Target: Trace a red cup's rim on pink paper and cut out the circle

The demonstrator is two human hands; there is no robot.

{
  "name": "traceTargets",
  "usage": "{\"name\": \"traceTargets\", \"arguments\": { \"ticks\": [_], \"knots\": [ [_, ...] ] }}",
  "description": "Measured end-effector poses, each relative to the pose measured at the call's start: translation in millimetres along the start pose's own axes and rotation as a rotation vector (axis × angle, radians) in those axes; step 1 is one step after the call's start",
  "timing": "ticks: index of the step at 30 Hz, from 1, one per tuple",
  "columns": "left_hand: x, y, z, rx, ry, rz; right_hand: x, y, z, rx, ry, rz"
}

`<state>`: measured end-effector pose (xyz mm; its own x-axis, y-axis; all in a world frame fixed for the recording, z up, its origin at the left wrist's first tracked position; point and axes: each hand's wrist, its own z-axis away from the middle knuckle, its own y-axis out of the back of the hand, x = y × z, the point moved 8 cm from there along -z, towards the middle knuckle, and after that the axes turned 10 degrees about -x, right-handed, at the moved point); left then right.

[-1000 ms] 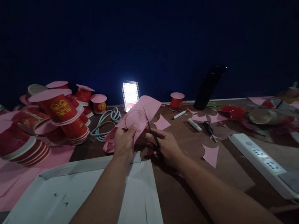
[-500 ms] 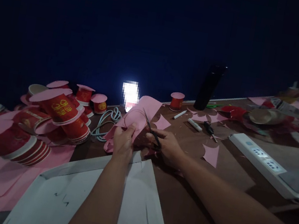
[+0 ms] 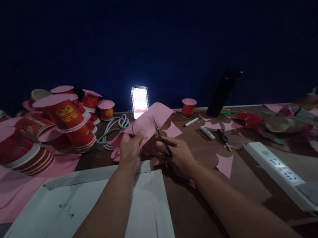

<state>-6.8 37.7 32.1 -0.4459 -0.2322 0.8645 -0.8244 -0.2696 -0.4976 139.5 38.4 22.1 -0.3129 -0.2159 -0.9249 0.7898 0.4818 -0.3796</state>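
My left hand (image 3: 130, 151) pinches a sheet of pink paper (image 3: 149, 122) with a curved outline on it, held up above the brown table (image 3: 246, 178). My right hand (image 3: 177, 155) grips a pair of small black scissors (image 3: 161, 139), whose blades point up and left into the paper's right edge. Both hands are closed. Pink paper offcuts (image 3: 224, 165) lie on the table to the right of my hands.
A pile of red paper cups (image 3: 64, 119) with pink discs lies at the left. A white tray (image 3: 94, 214) sits under my left arm. A white power strip (image 3: 282, 173), a second pair of scissors (image 3: 223, 138), a glue stick (image 3: 207, 132), a black bottle (image 3: 222, 92) and a coiled cable (image 3: 113, 127) are on the table.
The pink paper has turned slightly in my left hand and the scissors have advanced a little along its edge. Both hands stay nearly in place.
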Motion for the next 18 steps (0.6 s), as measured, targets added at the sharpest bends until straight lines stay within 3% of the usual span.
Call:
{"name": "traceTargets", "arguments": {
  "ticks": [10,14,18],
  "knots": [
    [-5,8.7,-2,0.014,0.156,0.039,2,2,-1,-0.056,-0.052,0.061],
    [-2,14.7,-2,0.044,0.166,-0.017,6,4,-2,-0.079,-0.083,0.097],
    [-4,12.8,-3,0.004,0.184,-0.080,2,6,-1,-0.055,-0.089,0.166]
  ]
}}
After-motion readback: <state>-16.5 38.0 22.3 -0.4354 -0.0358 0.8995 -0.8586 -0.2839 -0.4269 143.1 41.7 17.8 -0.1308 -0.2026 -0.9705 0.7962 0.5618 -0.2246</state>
